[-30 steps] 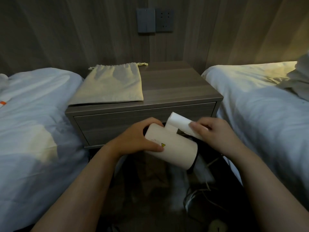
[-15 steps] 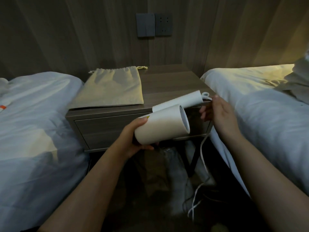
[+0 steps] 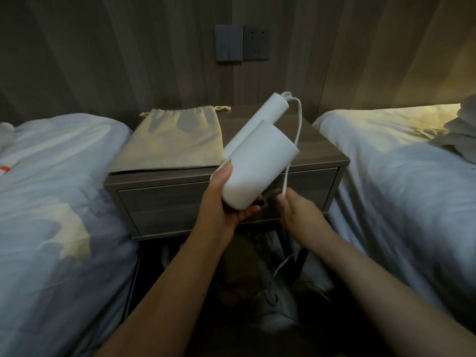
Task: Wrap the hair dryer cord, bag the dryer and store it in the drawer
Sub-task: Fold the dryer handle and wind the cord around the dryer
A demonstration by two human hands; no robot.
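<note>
My left hand [image 3: 226, 202] grips the white hair dryer [image 3: 257, 163] by the lower end of its barrel, in front of the nightstand. The dryer's handle points up and away. A white cord [image 3: 297, 124] leaves the handle's tip, runs down the dryer's right side and passes into my right hand [image 3: 296, 215], which is closed on it. Below that hand the cord trails to the dark floor. A beige drawstring bag [image 3: 175, 140] lies flat on the left half of the nightstand top. The drawer [image 3: 164, 210] in the nightstand's front is closed.
The wooden nightstand [image 3: 324, 148] stands between two beds with white bedding, one on the left [image 3: 51, 202] and one on the right [image 3: 412, 189]. A switch and socket plate [image 3: 242, 45] sits on the panelled wall behind. The floor below is dark, with something pale lying on it.
The dryer has tilted so its handle points up and back. My right hand dropped from beside the handle's tip to below the barrel and now holds the cord.
</note>
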